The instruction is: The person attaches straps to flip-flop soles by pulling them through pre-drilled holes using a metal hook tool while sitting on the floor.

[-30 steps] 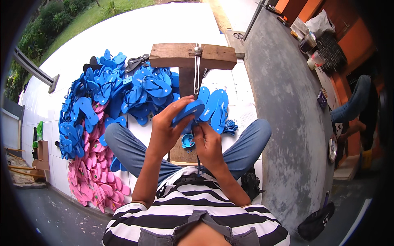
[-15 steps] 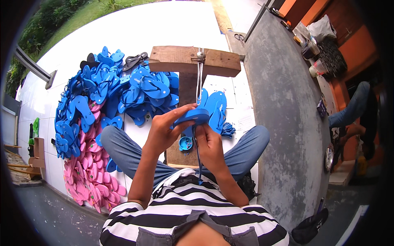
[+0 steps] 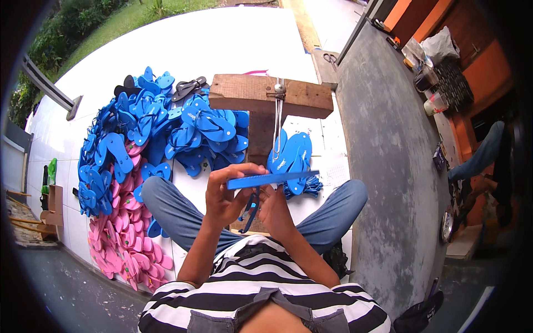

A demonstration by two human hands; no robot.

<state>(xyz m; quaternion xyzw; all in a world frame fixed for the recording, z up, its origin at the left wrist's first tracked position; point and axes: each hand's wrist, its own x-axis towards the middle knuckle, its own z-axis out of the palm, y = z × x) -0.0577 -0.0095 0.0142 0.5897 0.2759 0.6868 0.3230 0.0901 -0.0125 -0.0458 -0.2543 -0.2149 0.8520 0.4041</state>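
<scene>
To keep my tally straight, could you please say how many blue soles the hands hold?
1: the blue sole, edge-on in the left hand, above the right hand; another may be hidden.

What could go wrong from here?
The left hand pinches the blue sole toward one end, so it might tilt or slip.
The thin strap hangs below the sole near the right hand and could twist or snag.
Blue flip-flops lie against pink flip-flops, so colours might get mixed.
</scene>
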